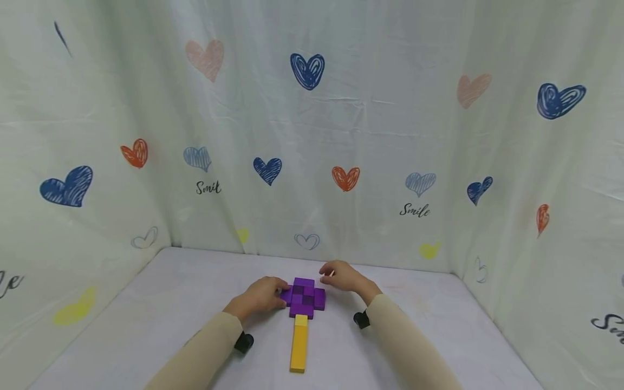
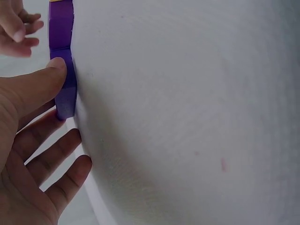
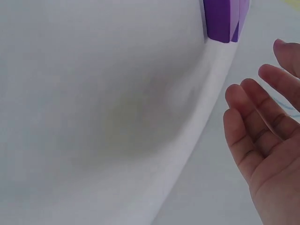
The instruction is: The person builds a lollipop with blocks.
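Note:
Purple blocks (image 1: 301,309) lie together on the white table as a flower-like cluster, with lighter and darker squares at its centre. Below them, yellow blocks (image 1: 299,346) form a straight stem toward me. My left hand (image 1: 263,295) pinches the leftmost purple block (image 2: 68,96) between thumb and forefinger, its other fingers spread loosely near the tabletop. That block touches the rest of the cluster. Just beyond the cluster's upper right, my right hand (image 1: 343,275) hovers with loosely bent fingers around nothing, apart from the purple blocks (image 3: 218,21).
The white tabletop (image 1: 185,303) extends around the blocks. A pale curtain (image 1: 380,135) printed with hearts stands along its back and both sides. Dark wrist devices (image 1: 244,343) sit beneath both sleeves.

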`<state>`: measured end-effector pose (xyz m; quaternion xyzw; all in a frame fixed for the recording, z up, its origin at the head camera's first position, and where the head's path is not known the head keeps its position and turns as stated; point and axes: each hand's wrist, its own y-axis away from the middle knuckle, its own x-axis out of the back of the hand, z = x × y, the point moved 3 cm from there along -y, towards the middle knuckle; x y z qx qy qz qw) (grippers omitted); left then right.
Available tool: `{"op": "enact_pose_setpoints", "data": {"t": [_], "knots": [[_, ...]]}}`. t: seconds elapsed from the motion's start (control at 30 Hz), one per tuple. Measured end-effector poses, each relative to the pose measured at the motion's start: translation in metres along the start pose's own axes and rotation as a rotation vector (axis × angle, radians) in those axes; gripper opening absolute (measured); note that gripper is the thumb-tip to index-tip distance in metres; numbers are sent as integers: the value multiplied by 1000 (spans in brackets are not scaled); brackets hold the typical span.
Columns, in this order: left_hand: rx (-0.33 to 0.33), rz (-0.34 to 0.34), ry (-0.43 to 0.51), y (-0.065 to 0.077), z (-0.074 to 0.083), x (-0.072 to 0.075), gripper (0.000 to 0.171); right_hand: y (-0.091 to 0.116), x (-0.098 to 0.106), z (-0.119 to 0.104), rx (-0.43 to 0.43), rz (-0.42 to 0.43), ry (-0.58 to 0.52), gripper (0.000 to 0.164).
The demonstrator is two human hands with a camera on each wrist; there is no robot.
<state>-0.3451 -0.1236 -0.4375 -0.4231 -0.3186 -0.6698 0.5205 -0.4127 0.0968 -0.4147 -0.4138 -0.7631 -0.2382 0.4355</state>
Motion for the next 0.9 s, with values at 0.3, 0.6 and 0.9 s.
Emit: {"op": "enact_pose_setpoints", "data": {"t": [0.3, 0.6, 0.9], "knots": [[3, 0, 7, -3, -5, -2, 41, 49, 14, 20, 31, 23, 33, 30], [-54, 36, 48, 0, -16, 1, 46, 92, 25, 49, 2, 70, 66, 29], [-69, 36, 83, 10, -16, 6, 50, 135, 40, 66, -6, 113, 149, 29]]}}
